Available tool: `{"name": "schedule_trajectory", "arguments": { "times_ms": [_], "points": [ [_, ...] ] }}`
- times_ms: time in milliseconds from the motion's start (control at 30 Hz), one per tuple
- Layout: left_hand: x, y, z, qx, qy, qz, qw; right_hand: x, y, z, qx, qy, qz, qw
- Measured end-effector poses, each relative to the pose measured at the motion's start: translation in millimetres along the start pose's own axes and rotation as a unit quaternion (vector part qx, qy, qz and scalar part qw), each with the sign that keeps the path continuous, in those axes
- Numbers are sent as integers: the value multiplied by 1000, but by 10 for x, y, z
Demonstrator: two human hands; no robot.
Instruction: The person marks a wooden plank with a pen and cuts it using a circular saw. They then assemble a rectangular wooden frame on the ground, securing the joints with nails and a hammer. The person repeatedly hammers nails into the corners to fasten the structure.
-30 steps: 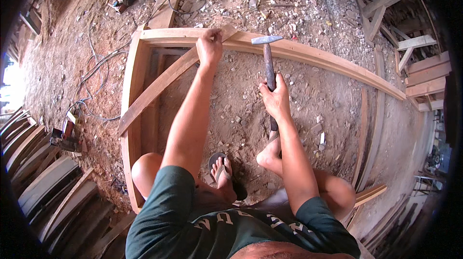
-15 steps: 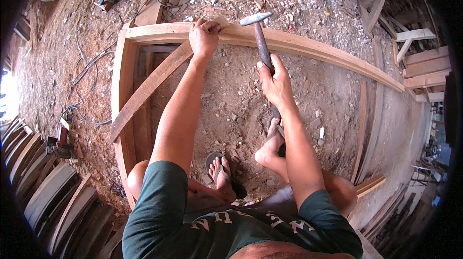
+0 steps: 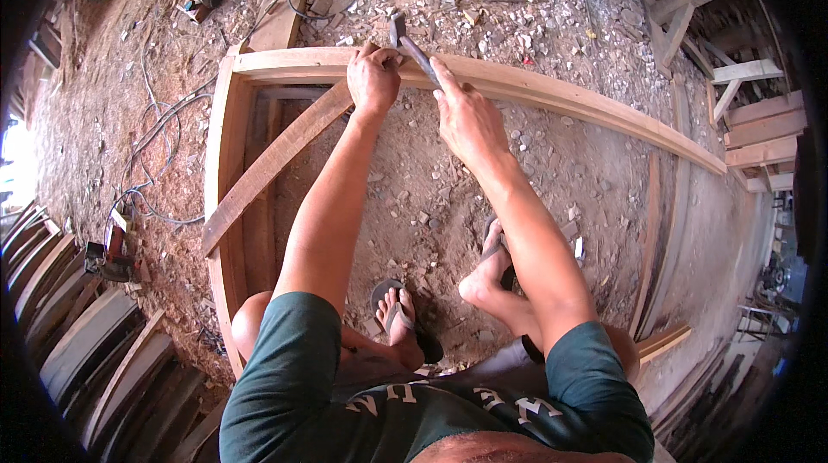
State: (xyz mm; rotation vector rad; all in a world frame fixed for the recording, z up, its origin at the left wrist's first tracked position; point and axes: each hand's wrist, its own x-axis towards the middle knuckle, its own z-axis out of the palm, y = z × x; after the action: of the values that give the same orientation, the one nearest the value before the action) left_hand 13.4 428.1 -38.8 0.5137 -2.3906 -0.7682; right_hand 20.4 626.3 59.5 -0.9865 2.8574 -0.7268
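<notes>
- My tee (image 3: 388,435): dark green, whitish lettering
- My hammer (image 3: 420,60): greyish head, dark handle
- Frame timber (image 3: 586,108): pale honey tan, pretty even
- Slanted slat (image 3: 278,170): way browner, kinda dingy
- My flip-flops (image 3: 429,347): blackish soles, greyish straps
- Dirt (image 3: 414,174): dull brown, speckled off-white

We look down on a dirt floor (image 3: 414,191) strewn with wood scraps (image 3: 517,6). On it we see a flat plank (image 3: 280,19), a thin cable (image 3: 177,221), a red-and-black tool (image 3: 112,262), long boards (image 3: 675,213) and the sandals (image 3: 429,346). Above the ground we see a wooden frame (image 3: 561,95); across its corner lies a slanting strip (image 3: 280,165). We cannot tell where the frame meets the floor.
</notes>
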Motion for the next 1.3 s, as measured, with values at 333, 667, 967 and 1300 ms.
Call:
{"name": "schedule_trajectory", "arguments": {
  "times_ms": [333,667,967,1300],
  "points": [
    [-44,-60,-282,14,10,-49,999,14,-258,-267,38,-2,32,999],
    [-271,-379,-723,217,3,-132,967,144,-198,-172,7,-87,49,995],
    [-295,-426,-690,201,6,-123,972,87,-312,-231,-2,-220,190,957],
    [-224,-387,-672,203,-2,-123,971,-49,-11,110,118,125,-46,984]
  ]
}}
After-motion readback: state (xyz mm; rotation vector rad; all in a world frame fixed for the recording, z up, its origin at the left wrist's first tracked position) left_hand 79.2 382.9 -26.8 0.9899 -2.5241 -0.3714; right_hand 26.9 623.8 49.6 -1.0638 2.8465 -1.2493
